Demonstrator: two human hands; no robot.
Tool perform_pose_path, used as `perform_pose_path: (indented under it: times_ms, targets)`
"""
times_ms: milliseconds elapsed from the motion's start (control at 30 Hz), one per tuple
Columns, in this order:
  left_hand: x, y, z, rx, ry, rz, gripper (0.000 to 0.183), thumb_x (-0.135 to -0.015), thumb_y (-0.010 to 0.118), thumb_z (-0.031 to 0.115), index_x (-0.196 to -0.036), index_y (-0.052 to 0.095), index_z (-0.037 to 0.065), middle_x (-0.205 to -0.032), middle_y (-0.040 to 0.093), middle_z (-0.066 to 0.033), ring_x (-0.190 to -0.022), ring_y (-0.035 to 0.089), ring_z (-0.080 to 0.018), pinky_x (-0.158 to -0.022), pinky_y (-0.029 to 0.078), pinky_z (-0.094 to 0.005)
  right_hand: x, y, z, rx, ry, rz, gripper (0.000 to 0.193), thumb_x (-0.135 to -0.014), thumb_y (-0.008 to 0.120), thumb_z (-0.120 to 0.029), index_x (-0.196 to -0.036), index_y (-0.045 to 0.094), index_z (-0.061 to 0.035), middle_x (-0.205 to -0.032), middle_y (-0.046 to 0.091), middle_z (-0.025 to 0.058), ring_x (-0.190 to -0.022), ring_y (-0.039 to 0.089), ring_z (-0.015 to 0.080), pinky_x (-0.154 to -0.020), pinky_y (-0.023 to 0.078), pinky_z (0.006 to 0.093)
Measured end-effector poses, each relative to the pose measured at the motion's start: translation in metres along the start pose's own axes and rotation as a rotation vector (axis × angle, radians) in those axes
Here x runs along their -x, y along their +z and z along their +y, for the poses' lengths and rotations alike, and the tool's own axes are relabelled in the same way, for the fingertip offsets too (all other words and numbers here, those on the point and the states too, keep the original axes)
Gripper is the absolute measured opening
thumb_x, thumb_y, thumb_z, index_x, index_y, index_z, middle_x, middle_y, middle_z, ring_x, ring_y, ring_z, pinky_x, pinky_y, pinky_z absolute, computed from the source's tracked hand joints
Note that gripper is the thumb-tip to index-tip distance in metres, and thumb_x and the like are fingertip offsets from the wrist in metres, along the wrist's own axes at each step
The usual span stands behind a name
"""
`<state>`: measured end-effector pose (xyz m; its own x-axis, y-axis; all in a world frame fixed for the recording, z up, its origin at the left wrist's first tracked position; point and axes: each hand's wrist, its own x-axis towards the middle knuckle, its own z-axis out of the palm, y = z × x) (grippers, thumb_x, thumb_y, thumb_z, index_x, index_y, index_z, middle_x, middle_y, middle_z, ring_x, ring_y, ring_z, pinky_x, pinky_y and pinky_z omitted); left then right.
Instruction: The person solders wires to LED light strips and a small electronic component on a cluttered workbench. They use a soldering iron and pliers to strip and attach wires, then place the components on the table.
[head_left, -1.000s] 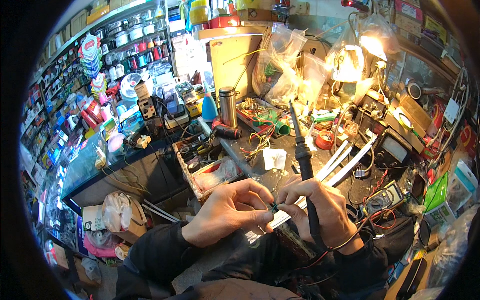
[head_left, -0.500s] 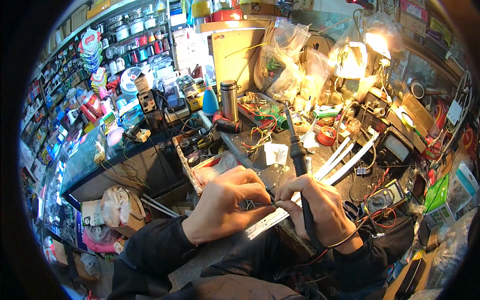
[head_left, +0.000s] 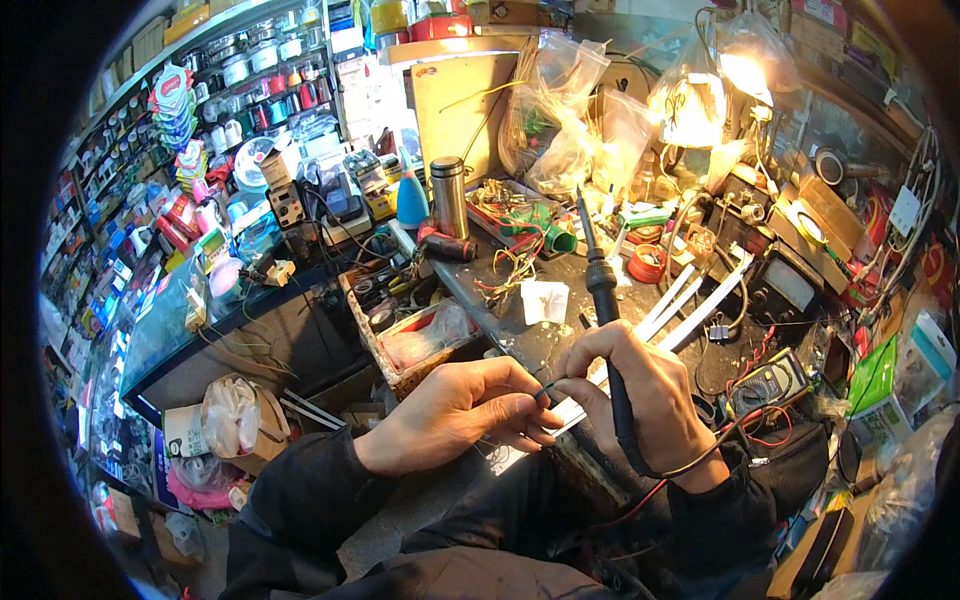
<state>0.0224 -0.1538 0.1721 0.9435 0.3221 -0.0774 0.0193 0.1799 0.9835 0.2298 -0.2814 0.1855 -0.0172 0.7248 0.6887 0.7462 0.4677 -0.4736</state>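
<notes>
My right hand [head_left: 640, 395] grips a black soldering iron [head_left: 603, 300] whose tip points up and away over the bench. Its thumb and forefinger also pinch a thin green wire [head_left: 548, 385]. My left hand [head_left: 470, 410] pinches the same wire from the left, fingertips almost touching the right hand's. Both hands hover over the front edge of the dark workbench [head_left: 520, 335], above a white LED strip [head_left: 690, 305] that runs diagonally under them. A red and black cord [head_left: 735, 430] trails from my right wrist.
A metal flask [head_left: 450, 195], a blue bottle [head_left: 411, 200], a red tape roll [head_left: 647, 263], a multimeter [head_left: 765, 385] and tangled wires crowd the bench. A lit lamp [head_left: 745, 75] hangs at top right. A parts tray [head_left: 415, 335] and shelves of goods lie left.
The two hands have drawn together on the wire, and the soldering iron has tilted slightly more upright. The view shifted a little.
</notes>
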Motion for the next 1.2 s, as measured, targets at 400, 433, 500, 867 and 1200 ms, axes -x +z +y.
perform_pose_path:
  times_ms: [400, 433, 500, 867, 1200]
  targets:
    - [-0.001, -0.002, 0.010, -1.306, 0.708, 0.350, 0.021, -0.082, 0.090, 0.009, -0.102, 0.083, 0.009, -0.093, 0.072, -0.0073, -0.079, 0.070, -0.0252, -0.074, 0.053, -0.0371, 0.000, 0.007, -0.001, 0.016, -0.032, 0.020, 0.030, -0.086, 0.084, 0.007, -0.105, 0.063, -0.0037, -0.091, 0.076, 0.0095, -0.084, 0.078, 0.0256, -0.077, 0.060, 0.0356]
    - [-0.005, 0.000, 0.010, -1.254, 0.725, 0.356, 0.019, -0.083, 0.089, 0.006, -0.100, 0.082, 0.010, -0.088, 0.070, -0.0068, -0.078, 0.069, -0.0248, -0.073, 0.053, -0.0372, 0.000, 0.007, -0.001, 0.009, -0.029, 0.025, 0.030, -0.086, 0.084, 0.007, -0.105, 0.063, -0.0036, -0.091, 0.076, 0.0096, -0.084, 0.078, 0.0256, -0.077, 0.060, 0.0356]
    - [-0.005, 0.002, 0.010, -1.189, 0.651, 0.340, 0.019, -0.083, 0.088, 0.004, -0.100, 0.081, 0.009, -0.088, 0.070, -0.0062, -0.077, 0.068, -0.0249, -0.072, 0.053, -0.0379, 0.000, 0.007, -0.001, 0.005, -0.033, 0.033, 0.030, -0.086, 0.083, 0.008, -0.106, 0.063, -0.0036, -0.091, 0.076, 0.0099, -0.084, 0.077, 0.0257, -0.076, 0.060, 0.0356]
    - [-0.008, -0.001, 0.007, -0.397, 0.141, 0.138, 0.025, -0.114, 0.058, 0.008, -0.134, 0.068, -0.003, -0.117, 0.080, -0.0103, -0.103, 0.076, -0.0150, -0.090, 0.062, -0.0292, -0.001, 0.001, -0.001, 0.022, -0.009, 0.049, 0.028, -0.088, 0.080, 0.008, -0.106, 0.063, -0.0038, -0.091, 0.076, 0.0096, -0.083, 0.078, 0.0251, -0.076, 0.060, 0.0356]
    - [-0.011, -0.017, -0.003, -0.259, 0.068, -0.117, 0.028, -0.118, 0.052, 0.014, -0.135, 0.066, -0.002, -0.131, 0.074, -0.0120, -0.125, 0.070, -0.0186, -0.111, 0.055, -0.0338, 0.000, -0.001, -0.002, 0.034, -0.050, 0.001, 0.031, -0.085, 0.080, 0.011, -0.105, 0.061, -0.0036, -0.092, 0.075, 0.0112, -0.084, 0.077, 0.0281, -0.078, 0.060, 0.0364]
